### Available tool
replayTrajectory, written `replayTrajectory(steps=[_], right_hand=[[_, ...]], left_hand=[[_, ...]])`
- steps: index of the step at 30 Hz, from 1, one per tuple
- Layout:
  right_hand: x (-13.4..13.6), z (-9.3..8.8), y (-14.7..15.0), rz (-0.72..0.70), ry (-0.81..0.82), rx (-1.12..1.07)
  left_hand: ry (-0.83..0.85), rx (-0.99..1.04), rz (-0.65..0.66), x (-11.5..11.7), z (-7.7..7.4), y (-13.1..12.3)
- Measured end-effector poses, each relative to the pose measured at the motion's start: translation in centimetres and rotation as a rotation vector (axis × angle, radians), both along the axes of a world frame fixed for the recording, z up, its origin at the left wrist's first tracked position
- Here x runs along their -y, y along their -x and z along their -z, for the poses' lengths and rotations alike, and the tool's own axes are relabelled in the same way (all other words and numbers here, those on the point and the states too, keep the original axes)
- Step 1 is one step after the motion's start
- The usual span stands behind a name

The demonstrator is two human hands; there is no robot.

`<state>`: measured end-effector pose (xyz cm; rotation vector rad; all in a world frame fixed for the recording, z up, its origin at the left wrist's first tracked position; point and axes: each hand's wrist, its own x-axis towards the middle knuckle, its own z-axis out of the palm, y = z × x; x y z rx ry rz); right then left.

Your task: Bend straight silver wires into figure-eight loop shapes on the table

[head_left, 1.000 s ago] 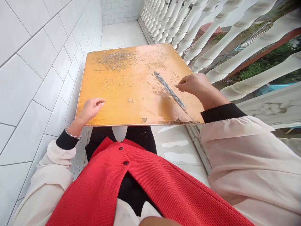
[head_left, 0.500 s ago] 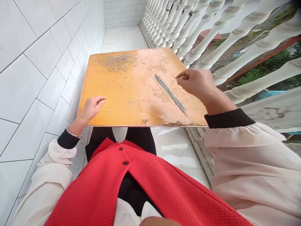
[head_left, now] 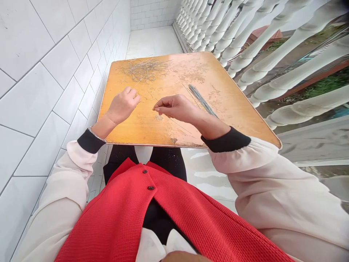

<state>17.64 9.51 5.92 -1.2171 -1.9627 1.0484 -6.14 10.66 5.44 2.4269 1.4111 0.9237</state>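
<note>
Right hand has one thin wire pinched by its tip so the rest trails under the wrist, clear of the straight bundle beyond it; left hand sits curled by the bent loops, can't tell if it's holding anything.

Orange table (pale worn patches), silver wires.
</note>
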Motion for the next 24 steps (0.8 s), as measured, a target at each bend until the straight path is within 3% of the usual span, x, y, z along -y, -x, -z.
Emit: replayTrajectory(steps=[6, 14, 18, 24], right_hand=[[0.0, 0.5, 0.1, 0.049, 0.025, -0.022], [0.6, 1.0, 1.9, 0.158, 0.047, -0.346], [1.1, 1.1, 3.2, 0.198, 0.077, -0.473], [1.1, 2.1, 4.3, 0.216, 0.091, -0.582]], left_hand=[[-0.003, -0.025, -0.018, -0.4, 0.1, 0.5], [-0.057, 0.056, -0.154, -0.5, 0.3, -0.1], [-0.032, 0.239, -0.2, 0.2, 0.5, -1.2], [0.181, 0.667, -0.179, 0.8, 1.3, -3.1]])
